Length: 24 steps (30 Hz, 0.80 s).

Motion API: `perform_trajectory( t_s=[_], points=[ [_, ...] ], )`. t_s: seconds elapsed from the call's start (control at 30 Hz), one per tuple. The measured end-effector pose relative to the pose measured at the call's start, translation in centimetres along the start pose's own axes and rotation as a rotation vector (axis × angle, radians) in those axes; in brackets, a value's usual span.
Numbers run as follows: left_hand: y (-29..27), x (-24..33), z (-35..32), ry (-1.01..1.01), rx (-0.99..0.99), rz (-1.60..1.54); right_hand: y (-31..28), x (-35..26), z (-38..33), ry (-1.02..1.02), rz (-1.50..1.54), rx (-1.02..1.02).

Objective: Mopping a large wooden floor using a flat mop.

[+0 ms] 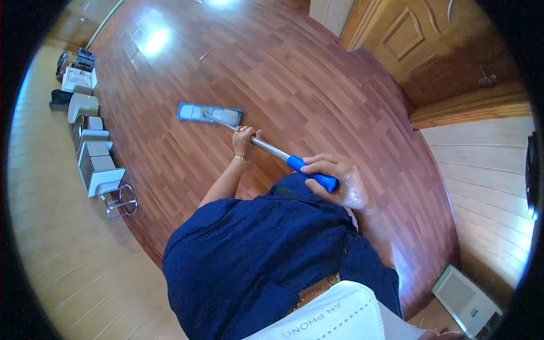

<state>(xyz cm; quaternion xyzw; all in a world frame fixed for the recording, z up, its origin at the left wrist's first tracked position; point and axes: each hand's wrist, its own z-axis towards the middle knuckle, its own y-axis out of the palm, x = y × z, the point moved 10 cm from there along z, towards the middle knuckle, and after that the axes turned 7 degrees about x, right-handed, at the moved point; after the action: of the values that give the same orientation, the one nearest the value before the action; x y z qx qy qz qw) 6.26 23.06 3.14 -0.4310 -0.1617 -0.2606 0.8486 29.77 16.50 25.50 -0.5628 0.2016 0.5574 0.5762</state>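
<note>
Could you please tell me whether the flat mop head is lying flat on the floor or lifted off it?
Flat on the floor: the mop head lies level against the wooden floor.

The left hand (245,141) reaches forward on a nearly straight bare arm, fingers closed in a grip, a thin bracelet at its wrist, while the right hand (338,181) sits nearer the body, elbow bent, fingers curled tight, its back facing up.

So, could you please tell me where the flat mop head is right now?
In the head view the blue flat mop head lies on the reddish wood floor, ahead and slightly left of the person, just beyond the left hand on the metal handle.
</note>
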Motion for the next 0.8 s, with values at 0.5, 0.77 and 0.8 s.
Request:
perform_trajectory(
  t_s=[0.5, 0.77, 0.8],
  points=[
    [6.6, 20.4, -1.7, 0.446, -0.377, -0.461, -8.5, -10.2, -15.1, 0.128, -0.291, 0.644],
    [11.6, 32.6, -8.1, 0.858, -0.81, -0.743, -5.6, -16.5, -21.9, 0.179, -0.793, 0.85],
    [11.7, 33.5, -9.8, 0.912, -0.848, -0.753, -4.5, -17.7, -22.6, 0.183, -0.883, 0.871]
  ],
)
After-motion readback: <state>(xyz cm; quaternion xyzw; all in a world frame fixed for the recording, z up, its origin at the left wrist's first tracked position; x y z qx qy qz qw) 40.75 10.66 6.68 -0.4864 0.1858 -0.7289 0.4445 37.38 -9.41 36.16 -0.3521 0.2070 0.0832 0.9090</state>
